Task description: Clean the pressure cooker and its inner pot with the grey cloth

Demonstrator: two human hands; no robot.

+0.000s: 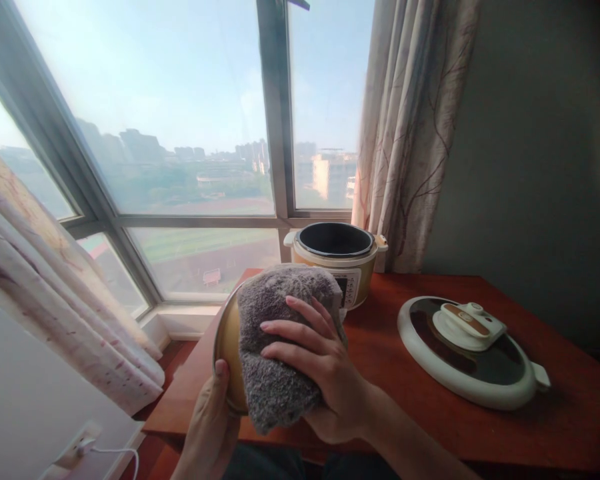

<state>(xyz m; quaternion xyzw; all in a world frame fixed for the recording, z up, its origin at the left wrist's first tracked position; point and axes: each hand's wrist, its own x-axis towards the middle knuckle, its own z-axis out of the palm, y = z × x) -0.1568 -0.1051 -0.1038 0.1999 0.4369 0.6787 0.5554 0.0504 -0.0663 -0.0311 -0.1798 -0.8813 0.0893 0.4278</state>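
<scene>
My left hand point(211, 421) grips the lower rim of a gold-coloured inner pot point(229, 340), held tilted on its side in front of me. My right hand point(313, 363) presses a grey fluffy cloth point(275, 333) flat against the pot, covering most of it. Behind them, a cream and gold electric cooker body point(336, 257) stands open on the red-brown table point(430, 407), its dark cavity showing. The cooker's lid point(470, 350), white with a dark top and a handle, lies flat on the table to the right, apart from both hands.
A large window point(180, 133) fills the far side, with patterned curtains point(410, 127) at right and at left. A grey wall stands on the right. A white socket with a plugged cable point(83, 447) sits low at left.
</scene>
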